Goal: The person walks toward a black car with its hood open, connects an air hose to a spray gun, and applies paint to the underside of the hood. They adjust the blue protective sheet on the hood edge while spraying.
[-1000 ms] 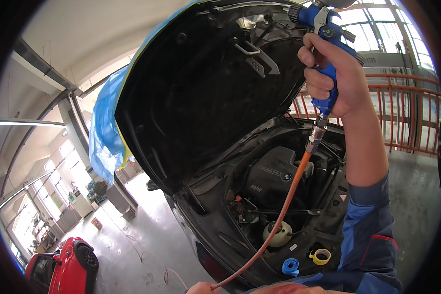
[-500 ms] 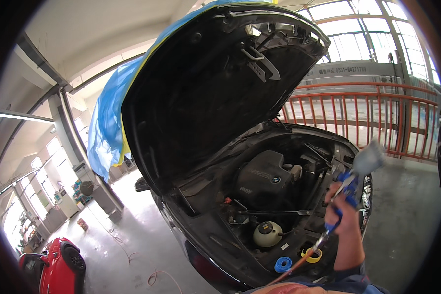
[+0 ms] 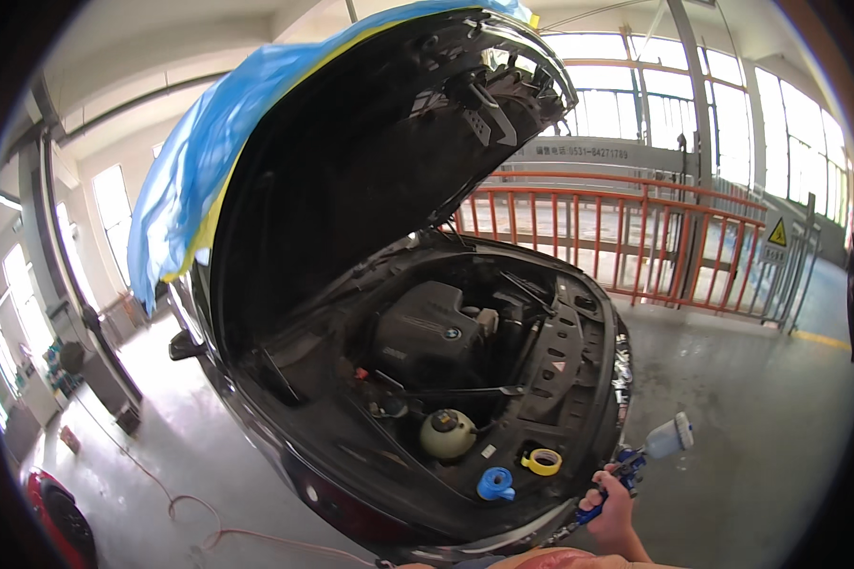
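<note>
My right hand [image 3: 616, 507] is closed round the handle of a blue spray gun [image 3: 626, 462], held low at the car's front right corner. A translucent cup with a white lid [image 3: 671, 436] sits on the gun and tilts to the right. Near the hand, a roll of yellow masking tape [image 3: 542, 462] and a roll of blue tape [image 3: 495, 484] lie on the edge of the engine bay. The black car's hood [image 3: 342, 180] stands raised over the engine cover [image 3: 422, 327]. My left hand does not show.
Blue plastic sheeting [image 3: 190, 180] with a yellow edge drapes the hood's outer side. An air hose [image 3: 185, 503] loops over the floor at left. Orange railings [image 3: 579, 228] stand beyond the car, and a red car [image 3: 59, 517] shows at the lower left.
My right hand has lowered the spray gun from over the front of the engine bay to beside the car's corner. The view has turned to the right.
</note>
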The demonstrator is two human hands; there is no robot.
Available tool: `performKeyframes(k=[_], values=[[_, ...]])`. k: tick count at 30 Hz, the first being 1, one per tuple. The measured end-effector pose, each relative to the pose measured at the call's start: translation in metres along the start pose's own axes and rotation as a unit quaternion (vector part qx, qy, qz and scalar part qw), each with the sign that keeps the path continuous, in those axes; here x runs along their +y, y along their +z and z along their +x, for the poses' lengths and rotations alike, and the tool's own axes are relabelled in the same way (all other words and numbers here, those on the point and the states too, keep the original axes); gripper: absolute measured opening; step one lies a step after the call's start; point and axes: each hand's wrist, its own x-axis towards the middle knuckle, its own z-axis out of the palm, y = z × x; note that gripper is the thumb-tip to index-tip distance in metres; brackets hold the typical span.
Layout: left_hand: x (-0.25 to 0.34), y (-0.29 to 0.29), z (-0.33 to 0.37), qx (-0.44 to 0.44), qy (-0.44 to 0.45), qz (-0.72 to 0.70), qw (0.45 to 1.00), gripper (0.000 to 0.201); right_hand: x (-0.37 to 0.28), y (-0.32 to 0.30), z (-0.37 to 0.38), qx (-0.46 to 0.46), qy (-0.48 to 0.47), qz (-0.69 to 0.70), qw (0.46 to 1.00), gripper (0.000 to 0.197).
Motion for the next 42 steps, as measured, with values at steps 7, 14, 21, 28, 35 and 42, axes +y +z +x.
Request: performKeyframes(k=[7,14,21,28,35,42], values=[[0.004,0.074,-0.002,-0.078,0.039,-0.019,0.996,0.038,0.004,-0.014,-0.044,-0.032,-0.004,0.002,0.999,0.019],[0.079,0.132,0.001,-0.146,0.067,-0.129,0.978,0.038,0.000,-0.036,-0.094,-0.049,0.041,-0.025,0.998,0.023],[0.210,0.183,-0.030,-0.232,0.052,-0.430,0.871,0.037,-0.002,-0.069,-0.136,-0.010,0.053,-0.053,0.997,0.020],[0.252,0.170,-0.068,-0.063,-0.012,-0.320,0.945,0.049,-0.014,-0.062,-0.178,-0.100,-0.010,-0.049,0.994,0.024],[0.281,0.127,-0.118,0.067,-0.010,-0.221,0.973,0.051,-0.019,-0.033,-0.224,-0.152,-0.049,-0.035,0.987,0.028],[0.257,0.101,-0.169,0.136,0.007,-0.231,0.963,0.043,0.016,-0.004,-0.261,-0.227,-0.049,-0.036,0.972,0.035]])
